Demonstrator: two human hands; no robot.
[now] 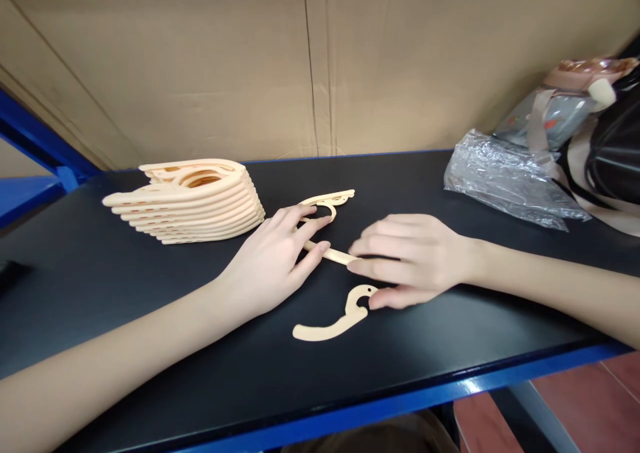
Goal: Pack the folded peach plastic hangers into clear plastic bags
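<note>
A cream plastic hanger piece [327,206] lies on the black tabletop [150,346], its straight bar [334,255] running between my two hands. My left hand [273,259] rests on it, fingers stretched flat over the bar and the curved end. My right hand [410,259] lies flat on the other end of the bar, fingers together and extended. A loose cream hook-shaped piece [333,319] lies just in front of my right thumb, which touches its upper end.
A stack of several cream hanger pieces [193,199] sits at the back left. Crumpled clear plastic bags [505,179] and a dark bag [615,153] are at the right. A cardboard wall [300,59] stands behind. The blue table edge [400,406] runs along the front.
</note>
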